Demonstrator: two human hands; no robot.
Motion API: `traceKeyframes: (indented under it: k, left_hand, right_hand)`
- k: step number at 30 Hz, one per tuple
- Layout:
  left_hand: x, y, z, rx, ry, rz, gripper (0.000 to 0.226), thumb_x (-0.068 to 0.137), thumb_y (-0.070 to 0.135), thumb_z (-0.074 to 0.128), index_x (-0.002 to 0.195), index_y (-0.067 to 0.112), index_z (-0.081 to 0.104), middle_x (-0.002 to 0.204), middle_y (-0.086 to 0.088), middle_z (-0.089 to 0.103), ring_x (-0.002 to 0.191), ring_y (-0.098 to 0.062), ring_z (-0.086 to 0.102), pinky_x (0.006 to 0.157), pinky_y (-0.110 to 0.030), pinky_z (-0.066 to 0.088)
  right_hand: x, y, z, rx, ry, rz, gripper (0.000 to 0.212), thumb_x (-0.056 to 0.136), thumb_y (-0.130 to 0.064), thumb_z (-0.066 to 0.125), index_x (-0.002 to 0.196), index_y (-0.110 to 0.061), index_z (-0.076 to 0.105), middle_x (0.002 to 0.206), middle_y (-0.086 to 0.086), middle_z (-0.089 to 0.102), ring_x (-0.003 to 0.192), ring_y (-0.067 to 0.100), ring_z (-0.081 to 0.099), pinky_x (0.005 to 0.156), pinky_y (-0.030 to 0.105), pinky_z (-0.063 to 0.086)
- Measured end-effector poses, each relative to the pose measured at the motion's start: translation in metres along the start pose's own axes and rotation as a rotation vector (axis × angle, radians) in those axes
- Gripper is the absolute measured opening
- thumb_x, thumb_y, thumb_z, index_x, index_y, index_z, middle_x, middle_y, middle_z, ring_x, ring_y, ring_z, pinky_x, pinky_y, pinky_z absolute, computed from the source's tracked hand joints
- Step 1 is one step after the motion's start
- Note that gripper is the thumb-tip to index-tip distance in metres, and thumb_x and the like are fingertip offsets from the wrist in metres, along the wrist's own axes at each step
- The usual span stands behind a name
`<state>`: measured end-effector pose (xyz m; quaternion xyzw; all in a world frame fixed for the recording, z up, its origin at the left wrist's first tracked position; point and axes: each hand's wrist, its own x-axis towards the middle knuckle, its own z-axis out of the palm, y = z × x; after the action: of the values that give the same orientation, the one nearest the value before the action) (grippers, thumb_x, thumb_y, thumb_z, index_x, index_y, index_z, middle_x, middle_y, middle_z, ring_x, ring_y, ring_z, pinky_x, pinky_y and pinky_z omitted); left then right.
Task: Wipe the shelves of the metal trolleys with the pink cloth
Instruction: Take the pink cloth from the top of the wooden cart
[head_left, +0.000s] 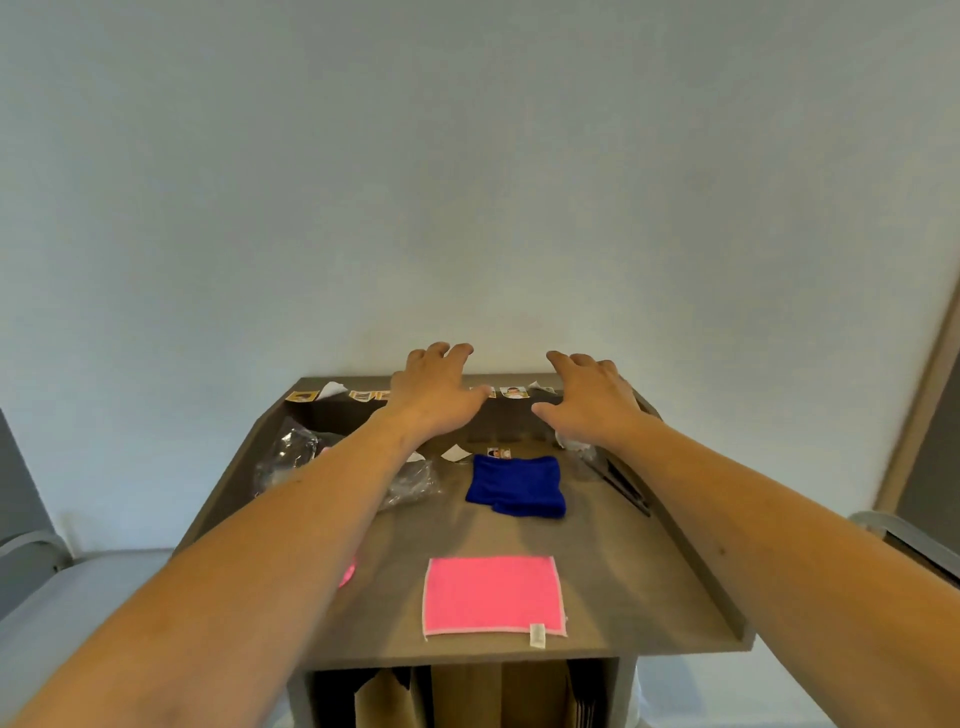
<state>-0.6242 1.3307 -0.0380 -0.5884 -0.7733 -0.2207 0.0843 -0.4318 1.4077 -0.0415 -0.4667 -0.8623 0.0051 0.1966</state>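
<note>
A pink cloth (493, 595) lies flat near the front edge of a brown cabinet top (623, 571), folded into a rectangle with a white tag at its lower right corner. Both my arms reach forward over the top. My left hand (436, 387) hovers near the back edge with fingers spread, holding nothing. My right hand (589, 397) is beside it, also spread and empty. Both hands are well beyond the pink cloth and not touching it. A metal trolley rail (898, 530) shows at the right edge and another trolley (31, 551) at the left.
A folded blue cloth (517, 486) lies behind the pink one. Crumpled clear plastic bags (288, 457) sit at the left, dark pens (623, 483) along the raised right rim. Small photo stickers (514, 392) line the back ledge. A white wall stands close behind.
</note>
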Motion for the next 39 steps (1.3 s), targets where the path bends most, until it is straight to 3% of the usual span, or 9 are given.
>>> traceKeyframes:
  k: [12, 21, 27, 33, 39]
  left_hand:
    - [0.047, -0.001, 0.074, 0.026, -0.054, -0.094, 0.068, 0.093, 0.056, 0.056, 0.152, 0.03, 0.034, 0.16, -0.004, 0.034, 0.146, -0.031, 0.03, 0.113, -0.051, 0.035]
    - [-0.002, -0.044, 0.15, 0.008, -0.216, -0.112, 0.066, 0.091, 0.055, 0.057, 0.148, 0.026, 0.041, 0.153, -0.007, 0.042, 0.138, -0.034, 0.038, 0.108, -0.051, 0.041]
    - [-0.034, -0.066, 0.177, -0.006, -0.299, -0.118, 0.07, 0.09, 0.059, 0.057, 0.149, 0.027, 0.038, 0.155, -0.007, 0.039, 0.141, -0.034, 0.034, 0.111, -0.053, 0.037]
    - [-0.051, -0.082, 0.184, -0.077, -0.28, -0.152, 0.068, 0.093, 0.054, 0.059, 0.151, 0.027, 0.036, 0.157, -0.005, 0.036, 0.144, -0.031, 0.032, 0.112, -0.052, 0.036]
    - [-0.048, -0.09, 0.178, -0.107, -0.238, -0.153, 0.066, 0.093, 0.052, 0.06, 0.151, 0.026, 0.038, 0.155, -0.004, 0.038, 0.143, -0.029, 0.032, 0.112, -0.049, 0.035]
  right_hand:
    - [0.064, 0.053, 0.079, 0.049, -0.141, -0.028, 0.079, 0.092, -0.053, 0.065, 0.158, -0.027, 0.029, 0.156, 0.009, 0.042, 0.143, 0.039, 0.035, 0.111, 0.057, 0.039]
    - [0.02, 0.044, 0.158, 0.043, -0.287, -0.023, 0.08, 0.091, -0.052, 0.064, 0.157, -0.024, 0.03, 0.152, 0.011, 0.044, 0.137, 0.04, 0.039, 0.107, 0.054, 0.042]
    - [-0.025, 0.018, 0.198, 0.036, -0.352, -0.135, 0.078, 0.091, -0.05, 0.063, 0.157, -0.024, 0.03, 0.153, 0.008, 0.043, 0.136, 0.036, 0.039, 0.106, 0.053, 0.041]
    - [-0.05, -0.004, 0.224, 0.005, -0.423, -0.261, 0.081, 0.092, -0.071, 0.049, 0.157, -0.027, 0.031, 0.162, 0.01, 0.034, 0.147, 0.033, 0.031, 0.12, 0.055, 0.028]
    - [-0.063, -0.014, 0.241, 0.01, -0.503, -0.298, 0.079, 0.094, -0.076, 0.034, 0.159, -0.032, 0.024, 0.167, 0.008, 0.026, 0.153, 0.033, 0.02, 0.123, 0.06, 0.016]
